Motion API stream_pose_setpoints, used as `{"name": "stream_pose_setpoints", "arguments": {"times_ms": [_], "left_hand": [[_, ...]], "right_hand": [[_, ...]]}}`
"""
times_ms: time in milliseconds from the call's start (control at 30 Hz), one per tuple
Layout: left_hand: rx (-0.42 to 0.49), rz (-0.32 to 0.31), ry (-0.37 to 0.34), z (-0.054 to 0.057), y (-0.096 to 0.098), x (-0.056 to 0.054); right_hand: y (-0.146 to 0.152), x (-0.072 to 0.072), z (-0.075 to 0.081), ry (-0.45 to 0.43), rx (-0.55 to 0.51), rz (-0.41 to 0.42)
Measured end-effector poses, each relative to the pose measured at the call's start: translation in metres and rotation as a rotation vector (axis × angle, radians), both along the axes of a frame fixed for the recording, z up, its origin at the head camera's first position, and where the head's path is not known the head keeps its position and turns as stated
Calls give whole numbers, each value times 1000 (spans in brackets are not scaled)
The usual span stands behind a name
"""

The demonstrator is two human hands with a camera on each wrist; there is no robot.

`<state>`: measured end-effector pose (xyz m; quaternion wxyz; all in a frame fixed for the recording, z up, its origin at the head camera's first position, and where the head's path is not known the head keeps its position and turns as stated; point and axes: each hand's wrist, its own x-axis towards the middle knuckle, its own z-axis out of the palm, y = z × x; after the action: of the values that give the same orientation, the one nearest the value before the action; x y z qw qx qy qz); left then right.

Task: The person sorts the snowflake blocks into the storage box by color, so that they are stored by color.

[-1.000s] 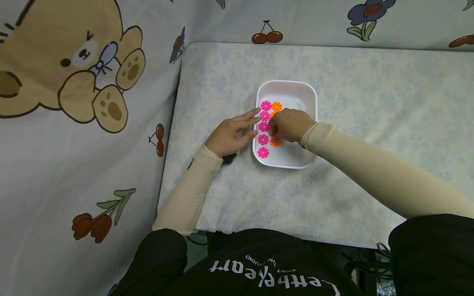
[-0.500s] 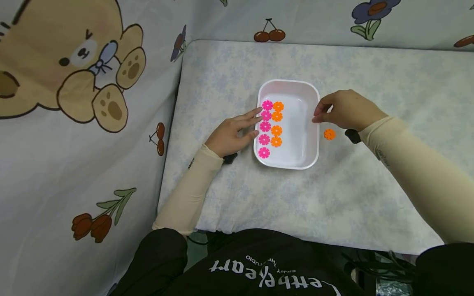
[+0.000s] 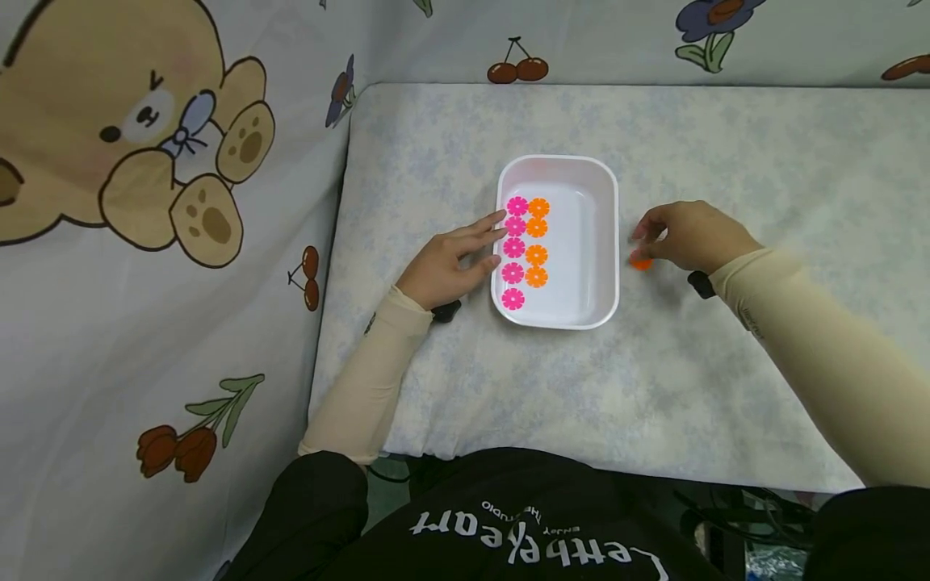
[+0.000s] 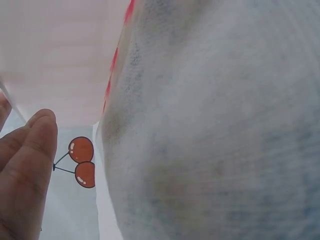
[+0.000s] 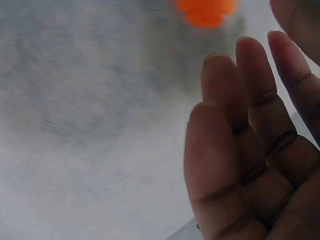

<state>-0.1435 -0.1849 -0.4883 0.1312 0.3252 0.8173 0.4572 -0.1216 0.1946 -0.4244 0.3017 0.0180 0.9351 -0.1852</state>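
A white rectangular tray lies on the cloth. Along its left side runs a column of several pink flower-shaped discs, with several orange flower-shaped discs beside it. My left hand has its fingers spread, their tips at the tray's left rim. Right of the tray, my right hand hovers at a loose orange disc, partly covering it in the head view. In the right wrist view this orange disc lies on the cloth beyond relaxed fingers, with a gap between.
A pale blue-mottled cloth covers the table. Patterned curtain stands along the left and far edges. A dark wrist device sits under the right wrist, another dark device under the left.
My right hand has left the orange column in the tray, moved right past the rim, then lowered over the loose orange disc. My left hand stays at the tray's left rim.
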Motion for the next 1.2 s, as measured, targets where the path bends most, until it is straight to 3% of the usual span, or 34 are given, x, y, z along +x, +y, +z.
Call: {"name": "stream_pose_setpoints", "arguments": {"times_ms": [200,500,633,767,967,1067,1200], "left_hand": [[3,-6,5,0,-1,0],[-5,-9,8,0,-1,-1],[-10,-14,17,0,-1,-1],[-13,-6,17,0,-2,-2],[-15,-6,6,-1,-2,-2],[-20,-7,8,-2,-2,-2],[-12,-14,18,-2,-1,-2]], "right_hand": [[2,3,-15,17,21,30],[2,1,-16,24,24,21],[2,-4,-2,22,24,39],[-7,-13,29,41,33,55],[-54,-16,73,166,44,130],[-90,-17,75,146,4,217],[-128,-18,57,77,-44,348]]}}
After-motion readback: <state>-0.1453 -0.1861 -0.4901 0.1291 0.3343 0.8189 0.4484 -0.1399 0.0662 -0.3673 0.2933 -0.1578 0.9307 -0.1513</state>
